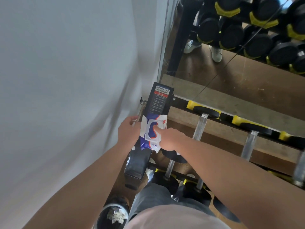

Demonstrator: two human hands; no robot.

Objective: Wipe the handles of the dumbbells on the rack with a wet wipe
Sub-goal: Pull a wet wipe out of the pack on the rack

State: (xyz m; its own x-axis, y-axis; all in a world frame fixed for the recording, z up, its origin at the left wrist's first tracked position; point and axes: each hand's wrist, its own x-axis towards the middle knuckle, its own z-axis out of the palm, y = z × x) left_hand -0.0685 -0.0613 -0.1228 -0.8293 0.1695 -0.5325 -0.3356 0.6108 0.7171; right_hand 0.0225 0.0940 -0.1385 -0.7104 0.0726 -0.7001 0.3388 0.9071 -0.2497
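Resting on the rack's upright post (159, 100), the wet wipe pack (151, 133) seems braced there for opening. The left hand (128, 129) grips its edge with curled fingers. The right hand (170, 138) lays a forefinger on the flap; whether it pinches anything is unclear. Just right wait the dumbbell handles (200, 128).

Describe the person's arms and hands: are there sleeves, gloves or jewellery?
No sleeve shows on the left arm or the right arm; both are bare as far as the picture goes. The left hand and right hand wear no gloves, and no watch, bracelet or ring shows.
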